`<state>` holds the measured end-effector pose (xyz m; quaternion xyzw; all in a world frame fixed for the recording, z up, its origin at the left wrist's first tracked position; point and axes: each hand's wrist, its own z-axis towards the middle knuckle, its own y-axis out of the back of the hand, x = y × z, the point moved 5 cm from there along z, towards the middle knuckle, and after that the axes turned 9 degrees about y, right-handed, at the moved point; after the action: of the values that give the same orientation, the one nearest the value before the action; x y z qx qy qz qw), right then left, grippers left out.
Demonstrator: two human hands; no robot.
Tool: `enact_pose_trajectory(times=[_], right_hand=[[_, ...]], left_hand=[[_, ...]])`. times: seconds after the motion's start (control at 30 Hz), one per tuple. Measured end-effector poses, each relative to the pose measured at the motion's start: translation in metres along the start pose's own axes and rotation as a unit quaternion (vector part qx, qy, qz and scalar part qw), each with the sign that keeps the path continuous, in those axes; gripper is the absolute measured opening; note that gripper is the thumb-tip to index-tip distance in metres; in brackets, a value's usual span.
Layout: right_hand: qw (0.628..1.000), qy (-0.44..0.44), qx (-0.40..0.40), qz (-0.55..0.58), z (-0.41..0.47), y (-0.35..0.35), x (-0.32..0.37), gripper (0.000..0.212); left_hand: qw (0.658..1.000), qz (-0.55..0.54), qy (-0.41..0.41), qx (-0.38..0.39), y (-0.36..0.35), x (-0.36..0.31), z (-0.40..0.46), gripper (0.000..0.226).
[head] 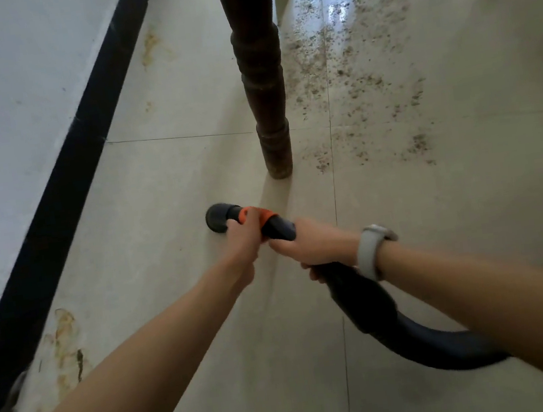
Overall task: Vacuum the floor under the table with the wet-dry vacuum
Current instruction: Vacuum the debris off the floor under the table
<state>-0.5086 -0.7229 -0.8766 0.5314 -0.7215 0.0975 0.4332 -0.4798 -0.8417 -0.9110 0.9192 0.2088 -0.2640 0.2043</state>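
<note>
Both hands, left hand (245, 240) and right hand (310, 247), are grasping the vacuum hose (373, 306) behind its nozzle (218, 217), which should be swinging right toward the debris (355, 66) beyond the table leg (262, 79)

A room in a home, probably a dining area: pale glossy floor tiles (189, 168) with thin grout lines, a white wall (8, 102) edged by a dark skirting board (63, 184), and a turned dark wooden table leg (262, 79) standing beside scattered crumbs (365, 65).
</note>
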Motion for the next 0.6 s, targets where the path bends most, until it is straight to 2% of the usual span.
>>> enact_pose_trajectory(times=[0.1,0.23,0.37,0.47,0.6], right_hand=[[0.999,-0.025,0.025,0.009,-0.022,0.003,-0.013,0.034],[0.999,-0.020,0.028,0.000,-0.031,-0.002,-0.021,0.027],[0.999,-0.020,-0.014,-0.023,-0.041,-0.006,-0.031,0.027],[0.997,-0.028,-0.062,-0.046,-0.057,-0.002,-0.047,0.027],[0.991,-0.067,-0.114,-0.016,-0.082,0.027,-0.071,0.030]], left_hand=[[1.000,0.010,0.021,0.016,-0.012,0.015,-0.013,0.059],[0.999,0.019,0.026,0.014,-0.019,0.024,-0.019,0.059],[0.999,0.025,0.019,0.016,-0.026,0.026,-0.025,0.058],[0.997,0.060,-0.001,0.052,-0.042,0.027,-0.037,0.054],[0.989,0.108,-0.019,0.099,-0.086,0.023,-0.044,0.053]])
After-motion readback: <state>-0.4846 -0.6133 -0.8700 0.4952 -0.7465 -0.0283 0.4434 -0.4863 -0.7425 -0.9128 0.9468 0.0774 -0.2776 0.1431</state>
